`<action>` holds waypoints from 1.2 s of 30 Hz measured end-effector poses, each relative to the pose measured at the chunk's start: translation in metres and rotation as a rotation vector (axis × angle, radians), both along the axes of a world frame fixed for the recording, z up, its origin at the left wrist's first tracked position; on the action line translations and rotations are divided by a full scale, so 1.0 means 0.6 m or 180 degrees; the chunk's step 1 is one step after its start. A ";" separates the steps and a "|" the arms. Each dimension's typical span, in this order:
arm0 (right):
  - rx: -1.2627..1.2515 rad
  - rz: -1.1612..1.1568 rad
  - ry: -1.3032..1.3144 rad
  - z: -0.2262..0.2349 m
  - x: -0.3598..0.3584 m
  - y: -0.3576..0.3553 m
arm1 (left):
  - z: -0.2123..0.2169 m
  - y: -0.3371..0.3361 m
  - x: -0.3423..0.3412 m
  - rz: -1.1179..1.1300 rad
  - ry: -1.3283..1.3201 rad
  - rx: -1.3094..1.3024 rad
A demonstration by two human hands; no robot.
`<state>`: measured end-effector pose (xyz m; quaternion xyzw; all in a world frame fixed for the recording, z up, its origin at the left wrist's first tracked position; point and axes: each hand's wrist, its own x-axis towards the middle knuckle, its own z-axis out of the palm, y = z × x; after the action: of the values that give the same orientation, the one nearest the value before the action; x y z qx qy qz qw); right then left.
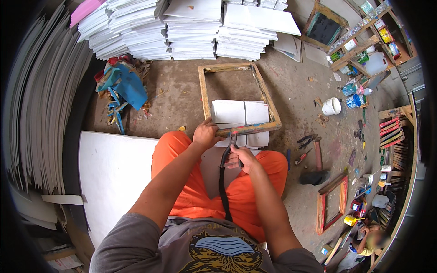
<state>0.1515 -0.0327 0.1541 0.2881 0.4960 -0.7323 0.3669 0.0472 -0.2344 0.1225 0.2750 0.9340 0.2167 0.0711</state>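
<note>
A worn wooden frame (pixel 263 88) stands tilted in front of my crossed legs, with paint stains along its near bar. My left hand (pixel 207 135) grips its near left corner, fingers curled over the wood. In my right hand (pixel 241 157) is a pair of black-handled pliers (pixel 225 154). The jaws point away from me and meet the near bar, close to a red paint spot; what they bite on is too small to make out. A black strap (pixel 223 193) runs from near the pliers down to my waist. Behind the frame lies a tied bundle of white sheets (pixel 230 109).
Tall paper stacks (pixel 193 32) line the far side. A blue rag heap (pixel 129 86) sits far left, a white board (pixel 116 168) beside my left knee. At right are a hammer (pixel 318 157), more pliers (pixel 307 140), a red frame (pixel 322 211), a white bucket (pixel 331 106) and another person (pixel 366 243).
</note>
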 end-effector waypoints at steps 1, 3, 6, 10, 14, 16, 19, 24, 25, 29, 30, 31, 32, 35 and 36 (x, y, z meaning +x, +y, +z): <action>-0.0004 0.0028 -0.0018 -0.002 -0.003 -0.006 | 0.000 -0.003 -0.001 -0.0012 -0.0027 0.0026; -0.0010 0.0080 -0.0052 -0.011 -0.007 -0.014 | -0.001 -0.007 -0.002 -0.0038 -0.0081 0.0080; -0.0008 0.0111 -0.0098 -0.016 -0.016 -0.012 | -0.004 -0.006 0.001 0.0047 -0.0102 0.0129; 0.0221 0.0077 -0.0169 -0.028 -0.022 -0.010 | -0.012 -0.004 0.002 0.0056 -0.0055 0.0125; 0.0597 0.0193 -0.0046 -0.025 -0.021 -0.011 | -0.008 -0.004 0.005 0.0105 -0.0141 0.0176; 0.0285 0.0085 -0.0068 -0.023 -0.022 -0.009 | -0.007 -0.004 0.005 0.0119 -0.0150 0.0164; -0.0990 -0.0393 -0.0269 -0.035 -0.022 0.019 | -0.004 -0.003 0.004 0.0107 -0.0211 0.0076; -0.1133 -0.0433 -0.0191 0.005 -0.032 0.008 | -0.006 -0.005 0.004 0.0164 -0.0434 -0.0069; -0.0811 -0.0313 -0.0107 0.024 -0.033 0.003 | -0.007 -0.004 0.005 0.0175 -0.0360 -0.0001; -0.0730 -0.0055 -0.0037 0.028 -0.032 0.003 | -0.004 -0.001 0.006 0.0183 -0.0164 0.0136; -0.0768 -0.0085 -0.0027 -0.005 -0.030 0.009 | -0.003 0.002 0.006 0.0171 -0.0140 0.0138; -0.0819 -0.0097 -0.0025 -0.014 -0.030 0.006 | -0.005 0.000 0.007 0.0181 -0.0136 0.0141; -0.0780 -0.0148 0.0031 -0.022 -0.027 0.007 | -0.007 -0.002 0.008 0.0191 -0.0132 0.0144; -0.0739 -0.0278 0.0144 -0.038 -0.023 0.007 | -0.009 -0.001 0.008 0.0210 -0.0162 0.0140; -0.0775 -0.0301 0.0143 -0.044 -0.022 0.008 | -0.009 -0.001 0.008 0.0214 -0.0180 0.0137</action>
<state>0.1383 -0.0277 0.1279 0.2481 0.3975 -0.8099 0.3529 0.0520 -0.2352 0.1172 0.2387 0.9355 0.2466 0.0842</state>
